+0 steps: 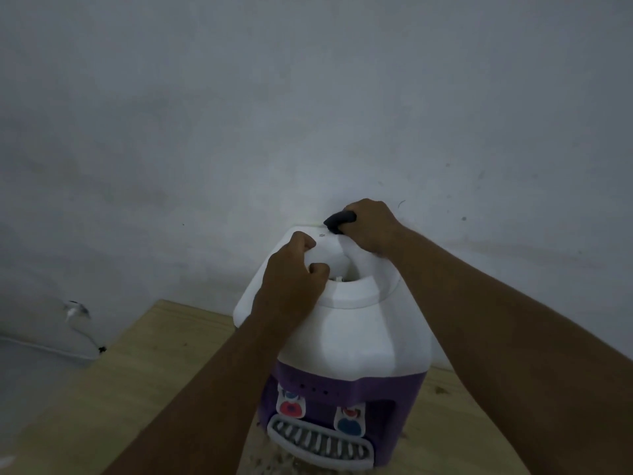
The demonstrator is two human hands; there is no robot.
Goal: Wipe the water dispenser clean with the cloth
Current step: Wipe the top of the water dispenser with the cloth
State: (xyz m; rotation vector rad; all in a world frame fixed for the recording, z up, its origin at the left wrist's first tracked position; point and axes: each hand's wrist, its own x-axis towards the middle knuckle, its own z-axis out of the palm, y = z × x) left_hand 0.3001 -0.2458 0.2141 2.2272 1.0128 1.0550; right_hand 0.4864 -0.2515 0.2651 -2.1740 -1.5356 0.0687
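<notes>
A white and purple water dispenser (352,341) stands on a wooden table, close to the wall. It has a red tap and a blue tap above a grey drip grille at its front. My left hand (291,275) grips the left rim of the round bottle opening on top, thumb curled over the edge. My right hand (371,226) holds a small dark cloth (339,221) bunched in its fingers and presses it on the back top edge of the dispenser. Most of the cloth is hidden inside my fist.
The wooden table (137,371) extends to the left and front. A pale wall (308,114) rises right behind the dispenser. A white cable with a plug (77,311) hangs on the wall at the left, beyond the table's edge.
</notes>
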